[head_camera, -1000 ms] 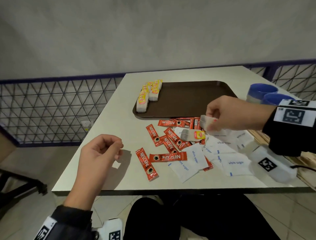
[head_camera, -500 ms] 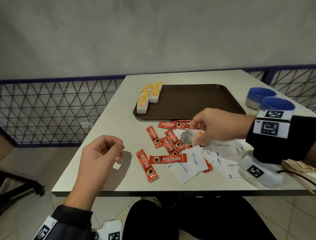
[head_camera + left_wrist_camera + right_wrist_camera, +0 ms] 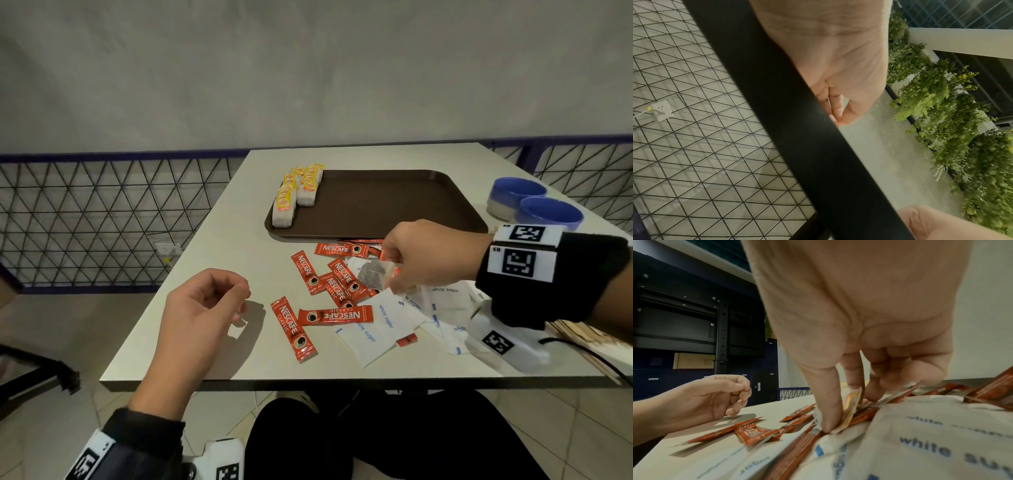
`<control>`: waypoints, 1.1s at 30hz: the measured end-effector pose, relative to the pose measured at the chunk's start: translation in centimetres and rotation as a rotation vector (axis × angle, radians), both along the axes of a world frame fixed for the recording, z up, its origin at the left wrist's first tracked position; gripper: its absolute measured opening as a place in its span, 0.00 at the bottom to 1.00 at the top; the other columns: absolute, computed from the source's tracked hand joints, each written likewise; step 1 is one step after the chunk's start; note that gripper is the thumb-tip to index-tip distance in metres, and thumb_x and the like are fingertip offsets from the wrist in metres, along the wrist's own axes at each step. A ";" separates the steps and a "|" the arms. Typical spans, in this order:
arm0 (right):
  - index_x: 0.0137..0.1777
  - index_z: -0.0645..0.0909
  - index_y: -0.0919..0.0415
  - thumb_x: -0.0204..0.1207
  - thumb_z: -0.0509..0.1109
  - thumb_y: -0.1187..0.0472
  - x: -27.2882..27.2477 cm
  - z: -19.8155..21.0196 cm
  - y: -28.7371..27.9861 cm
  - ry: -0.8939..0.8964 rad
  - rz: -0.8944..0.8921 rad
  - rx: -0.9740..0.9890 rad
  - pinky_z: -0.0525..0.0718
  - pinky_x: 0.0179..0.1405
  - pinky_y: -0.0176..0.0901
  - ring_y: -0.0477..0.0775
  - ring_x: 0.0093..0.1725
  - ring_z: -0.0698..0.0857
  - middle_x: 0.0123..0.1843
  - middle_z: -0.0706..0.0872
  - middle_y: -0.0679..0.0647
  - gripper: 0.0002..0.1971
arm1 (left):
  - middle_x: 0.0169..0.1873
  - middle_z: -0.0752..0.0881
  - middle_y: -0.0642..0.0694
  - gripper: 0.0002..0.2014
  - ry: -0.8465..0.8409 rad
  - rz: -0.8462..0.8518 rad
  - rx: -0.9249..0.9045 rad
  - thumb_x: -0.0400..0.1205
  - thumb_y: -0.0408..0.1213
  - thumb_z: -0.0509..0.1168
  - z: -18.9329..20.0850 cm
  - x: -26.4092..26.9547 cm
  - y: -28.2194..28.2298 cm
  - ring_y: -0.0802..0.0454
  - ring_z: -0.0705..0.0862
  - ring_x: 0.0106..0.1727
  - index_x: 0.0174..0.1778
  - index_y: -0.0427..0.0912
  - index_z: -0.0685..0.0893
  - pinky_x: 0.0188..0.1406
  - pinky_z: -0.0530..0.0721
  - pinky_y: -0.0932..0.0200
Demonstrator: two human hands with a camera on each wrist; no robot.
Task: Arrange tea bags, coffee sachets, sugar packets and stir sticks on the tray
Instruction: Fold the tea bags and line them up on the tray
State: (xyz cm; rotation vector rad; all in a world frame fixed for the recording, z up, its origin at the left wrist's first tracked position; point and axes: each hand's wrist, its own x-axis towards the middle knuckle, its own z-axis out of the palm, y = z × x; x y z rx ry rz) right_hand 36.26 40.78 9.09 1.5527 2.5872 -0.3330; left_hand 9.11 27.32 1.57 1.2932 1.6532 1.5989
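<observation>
A brown tray (image 3: 383, 205) lies at the table's middle, with two rows of yellow-tagged tea bags (image 3: 296, 192) along its left edge. In front of it lie several red coffee sachets (image 3: 334, 315) mixed with white sugar packets (image 3: 370, 329). My right hand (image 3: 394, 270) hovers low over this pile and pinches a tea bag (image 3: 373, 274) between thumb and forefinger; the right wrist view shows the same tea bag (image 3: 850, 405) with its yellow tag in that right hand (image 3: 840, 418). My left hand (image 3: 236, 294) hangs loosely curled and holds nothing, above the table's near left.
Two blue bowls (image 3: 534, 205) stand at the table's right, beside the tray. Wooden stir sticks (image 3: 579, 330) lie at the right edge, mostly hidden by my right wrist. A wire-mesh railing (image 3: 102, 222) runs behind and left of the table.
My right hand has come left and down from the tray's front edge to the pile, where it now pinches the tea bag. The left hand has stayed put.
</observation>
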 end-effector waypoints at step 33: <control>0.65 0.82 0.39 0.69 0.86 0.51 -1.7 4.5 -4.5 0.396 0.362 -0.045 0.88 0.40 0.40 0.38 0.39 0.85 0.45 0.85 0.41 0.26 | 0.52 0.89 0.29 0.12 -0.285 -0.555 -0.193 0.77 0.31 0.77 4.0 7.4 1.4 0.42 0.91 0.48 0.55 0.34 0.89 0.47 0.90 0.50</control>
